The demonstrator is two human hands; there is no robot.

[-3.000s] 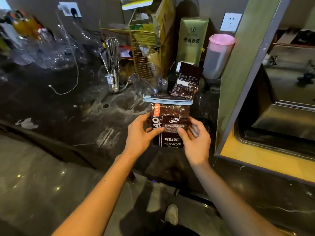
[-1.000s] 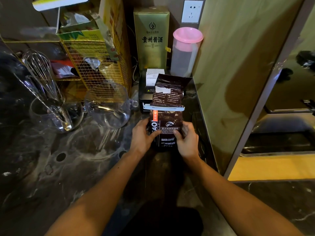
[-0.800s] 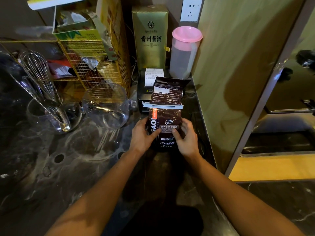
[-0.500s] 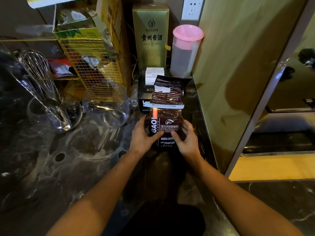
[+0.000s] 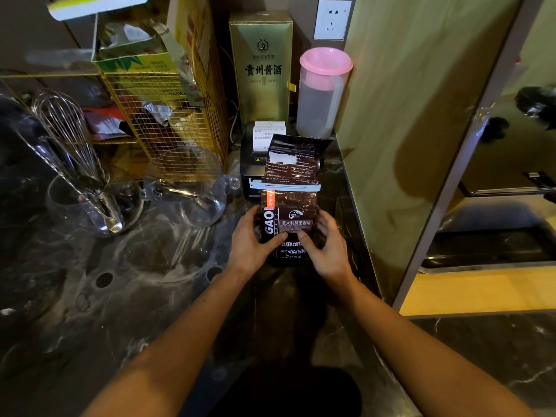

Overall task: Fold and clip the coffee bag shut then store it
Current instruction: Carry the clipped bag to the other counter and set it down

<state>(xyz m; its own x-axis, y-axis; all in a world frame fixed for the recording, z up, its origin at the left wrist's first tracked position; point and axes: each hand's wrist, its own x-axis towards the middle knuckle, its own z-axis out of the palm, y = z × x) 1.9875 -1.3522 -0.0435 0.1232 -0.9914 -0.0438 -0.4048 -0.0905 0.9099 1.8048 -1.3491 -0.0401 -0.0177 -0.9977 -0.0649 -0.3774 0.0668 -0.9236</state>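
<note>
While my left hand (image 5: 251,240) and right hand (image 5: 326,248) clasp the upright coffee bag (image 5: 287,224), 2 thumbs pressed on its front, pale sealing clip (image 5: 284,186) across its fold, black marble counter (image 5: 144,296) beneath

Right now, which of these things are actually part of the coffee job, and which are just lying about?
Part of the job: coffee bag, clip, left hand, right hand.

Lying about: whisk, glass jug, pink-lidded pitcher, gold box, receipt printer.

coffee bag (image 5: 288,218) "GAO", "BAKED.COFFEE", gold box (image 5: 261,67) "贵州酱酒"
</note>
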